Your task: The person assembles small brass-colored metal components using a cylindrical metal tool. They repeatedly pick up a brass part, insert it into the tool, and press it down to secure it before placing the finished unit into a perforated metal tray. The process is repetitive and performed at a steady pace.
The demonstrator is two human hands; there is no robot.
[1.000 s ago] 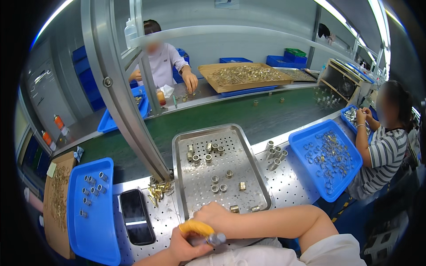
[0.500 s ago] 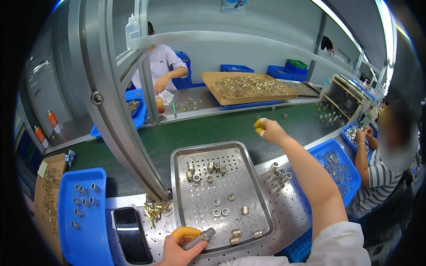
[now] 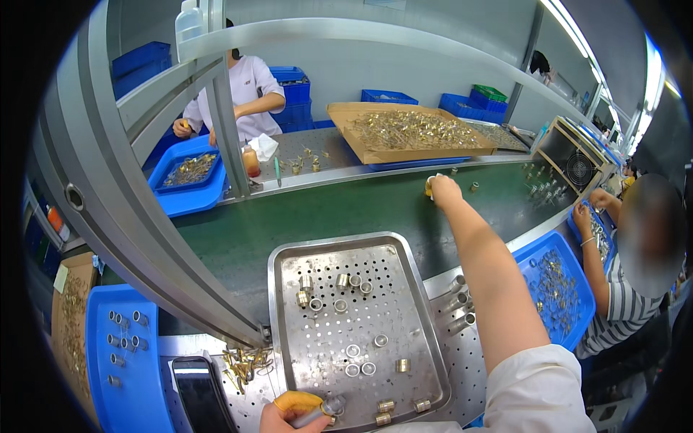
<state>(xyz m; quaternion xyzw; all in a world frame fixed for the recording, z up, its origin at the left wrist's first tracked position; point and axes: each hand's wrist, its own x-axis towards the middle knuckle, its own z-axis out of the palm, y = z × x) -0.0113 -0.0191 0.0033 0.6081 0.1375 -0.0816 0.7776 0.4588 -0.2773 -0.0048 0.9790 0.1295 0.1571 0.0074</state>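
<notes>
At the lower edge my left hand (image 3: 283, 417), with yellow covers on its fingers, is closed round a grey cylindrical piece (image 3: 326, 410), held over the near rim of a perforated metal tray (image 3: 328, 372). My right arm stretches forward over the green conveyor belt (image 3: 361, 209). Down at the belt, my right hand (image 3: 443, 189) has its fingers pinched together; what they hold, if anything, is hidden. Two small metal rings (image 3: 474, 186) sit on the belt just past it. Several short metal sleeves (image 3: 380, 340) stand or lie in the tray.
A blue tray (image 3: 130, 397) with upright sleeves, a phone (image 3: 198, 397) and brass pins (image 3: 245, 364) are at left, near a metal post (image 3: 166, 238). A cardboard tray (image 3: 411, 153) of parts lies beyond the belt. Co-workers sit across and at right, beside a blue tray (image 3: 556, 289).
The view has shifted. My right hand has gone slightly farther over the belt, its fingers turning down, and a ring near them is now hidden. The co-worker across has drawn a hand back.
</notes>
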